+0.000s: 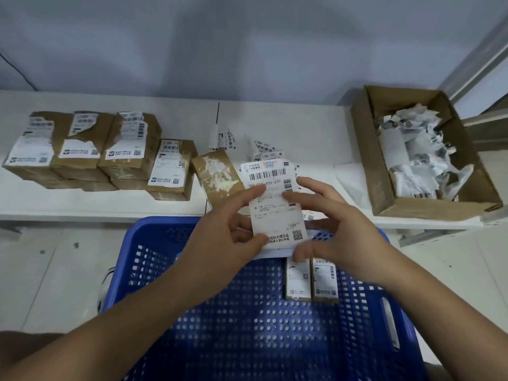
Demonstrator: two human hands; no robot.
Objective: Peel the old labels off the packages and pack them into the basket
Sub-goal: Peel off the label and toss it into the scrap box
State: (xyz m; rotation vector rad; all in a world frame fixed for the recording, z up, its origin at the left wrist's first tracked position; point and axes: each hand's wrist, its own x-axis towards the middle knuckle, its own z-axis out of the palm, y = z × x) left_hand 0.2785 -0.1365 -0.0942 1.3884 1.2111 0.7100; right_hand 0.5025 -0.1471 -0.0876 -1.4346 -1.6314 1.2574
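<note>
Both your hands are up over the far rim of the blue basket (154, 270), clamped on the same white shipping label (275, 204). Your left hand (228, 237) pinches its left edge, index finger up top and thumb down near the bottom corner. Your right hand (338, 229) pinches the right edge, with the thumb low by the QR code. The hands sit close together, just the label's width between them.

That label's long axis runs away from you, barcode end pointing at the wall and QR end toward you, tilted a bit to the left. I can't tell if it's still stuck to a package underneath or already free.

Room-wise: the basket floor is mostly open, with just two labelled packages (310, 279) lying side by side against the far wall, long axes also running away from you. On the white shelf (110, 207), a brown box with its label peeled off (217, 177) sits just left of the label, angled. Further left is a stack of still-labelled boxes (90, 152), pretty tight together. Loose label scraps (264, 149) litter the shelf behind your hands. Far right, an open cardboard box (384, 193) holds crumpled peeled labels (415, 158), right up near the shelf's front edge.
</note>
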